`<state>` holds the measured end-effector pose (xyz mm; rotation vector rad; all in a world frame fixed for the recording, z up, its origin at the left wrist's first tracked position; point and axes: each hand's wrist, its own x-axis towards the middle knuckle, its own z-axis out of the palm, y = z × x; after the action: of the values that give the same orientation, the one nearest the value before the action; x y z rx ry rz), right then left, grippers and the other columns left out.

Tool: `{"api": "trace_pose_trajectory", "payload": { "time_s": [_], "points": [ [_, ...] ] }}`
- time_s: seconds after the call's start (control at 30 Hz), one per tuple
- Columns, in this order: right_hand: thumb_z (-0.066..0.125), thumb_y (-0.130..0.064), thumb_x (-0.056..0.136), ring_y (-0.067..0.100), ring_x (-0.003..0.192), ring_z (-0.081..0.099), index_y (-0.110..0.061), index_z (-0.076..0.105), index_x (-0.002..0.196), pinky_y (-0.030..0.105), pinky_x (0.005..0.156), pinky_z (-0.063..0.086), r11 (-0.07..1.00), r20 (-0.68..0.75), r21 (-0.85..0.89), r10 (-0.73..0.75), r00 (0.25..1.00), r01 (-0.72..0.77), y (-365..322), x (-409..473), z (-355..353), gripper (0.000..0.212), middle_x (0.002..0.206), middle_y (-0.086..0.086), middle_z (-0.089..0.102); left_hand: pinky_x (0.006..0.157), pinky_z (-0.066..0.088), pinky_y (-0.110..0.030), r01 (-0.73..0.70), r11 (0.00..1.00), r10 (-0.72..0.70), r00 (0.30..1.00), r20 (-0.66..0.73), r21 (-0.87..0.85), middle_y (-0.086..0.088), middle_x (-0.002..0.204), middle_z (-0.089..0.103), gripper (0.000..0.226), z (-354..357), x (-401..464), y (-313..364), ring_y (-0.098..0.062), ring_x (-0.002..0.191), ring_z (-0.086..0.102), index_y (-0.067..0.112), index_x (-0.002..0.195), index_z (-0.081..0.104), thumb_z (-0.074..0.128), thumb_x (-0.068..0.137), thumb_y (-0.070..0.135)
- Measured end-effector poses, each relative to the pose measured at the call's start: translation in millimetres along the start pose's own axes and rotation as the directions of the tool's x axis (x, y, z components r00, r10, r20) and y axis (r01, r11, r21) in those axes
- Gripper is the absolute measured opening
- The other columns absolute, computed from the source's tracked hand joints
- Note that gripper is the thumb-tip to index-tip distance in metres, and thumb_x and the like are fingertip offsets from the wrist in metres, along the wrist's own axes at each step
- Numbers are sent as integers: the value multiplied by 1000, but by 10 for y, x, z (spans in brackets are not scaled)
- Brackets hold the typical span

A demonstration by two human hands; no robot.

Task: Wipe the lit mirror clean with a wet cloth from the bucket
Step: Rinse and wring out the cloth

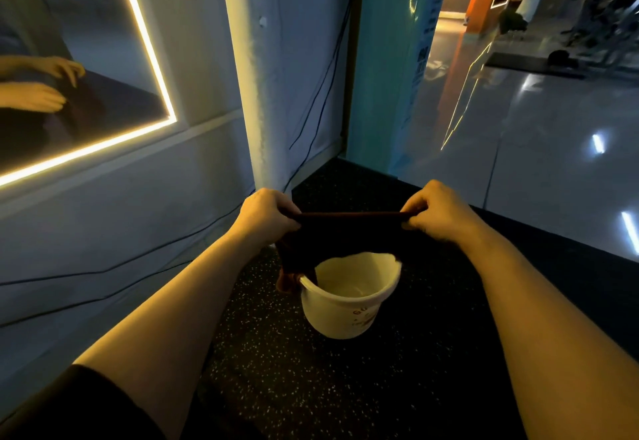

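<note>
Dark speckled rubber floor (345, 387) running to a pale wall (207, 76) at left, carrying a large mirror edged with a warm glowing light strip (152, 59), with glossy grey tiles (518, 163) beyond the floor's right edge. Near the floor's middle, a small white plastic bucket (349, 308) standing upright. Above it, a dark cloth (345, 232) stretched taut between 2 hands, left hand (264, 215) and right hand (435, 209) each clenched on an upper corner, lower edge draped at the bucket's rim.
</note>
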<state>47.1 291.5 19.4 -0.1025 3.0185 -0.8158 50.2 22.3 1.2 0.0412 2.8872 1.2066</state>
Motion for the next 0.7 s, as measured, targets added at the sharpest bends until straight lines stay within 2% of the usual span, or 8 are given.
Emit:
{"api": "trace_pose_trajectory", "payload": {
  "time_s": [0.1,0.2,0.33,0.4,0.47,0.53,0.63,0.7],
  "points": [
    [73,-5,83,16,76,56,-4,78,92,31,71,47,997,-81,38,-58,995,61,-34,7,-51,10,81,3,60,92,37,-26,-102,980,126,983,-136,169,4,105,47,5,-51,11,-49,-13,106,36,19,86,72,71,87,24],
    [72,-10,85,32,86,59,4,74,83,39,79,47,995,-141,96,-7,990,21,-15,26,-34,14,92,18,61,78,49,-37,-48,971,34,997,-64,-233,2,86,57,13,-78,34,-56,-17,87,54,11,79,68,67,89,19],
    [65,-13,87,31,70,57,2,64,72,35,63,41,999,-176,26,34,984,-30,-230,31,129,21,68,15,57,62,43,-31,65,890,-83,996,-20,-452,-4,68,54,20,114,-11,95,-17,65,54,13,76,59,57,96,17],
    [63,-12,89,24,62,53,-2,62,69,29,54,38,970,-121,242,55,991,-24,-464,-33,221,23,62,12,54,68,48,-32,174,755,-125,985,121,-633,-8,72,58,21,223,-48,237,-19,67,58,10,81,63,56,98,21],
    [56,-16,97,21,63,61,-4,65,79,23,48,45,808,109,579,59,992,-111,-644,-131,256,24,67,14,63,68,54,-30,314,587,-105,943,314,-746,-8,74,65,28,305,-134,395,-19,68,63,10,82,67,57,97,32],
    [47,-22,102,23,69,70,-1,69,96,24,48,52,691,248,692,45,968,-210,-667,-179,257,32,82,18,72,63,53,-26,312,588,-72,939,336,-746,-7,76,66,25,406,-175,467,-17,69,63,10,85,67,57,97,30],
    [59,-30,97,23,64,69,6,68,94,32,61,60,644,18,739,274,962,-197,-481,-185,213,37,81,21,71,58,53,-20,254,641,-97,963,252,-725,-8,83,66,17,483,-190,497,-16,71,64,10,95,65,49,101,12],
    [68,-35,91,17,73,67,-2,68,99,34,78,60,608,99,745,306,947,-274,-286,-259,181,34,87,11,71,66,56,-23,294,542,-63,948,311,-787,-9,87,69,20,517,-165,520,-17,77,68,12,100,65,46,102,10]
  ]
}}
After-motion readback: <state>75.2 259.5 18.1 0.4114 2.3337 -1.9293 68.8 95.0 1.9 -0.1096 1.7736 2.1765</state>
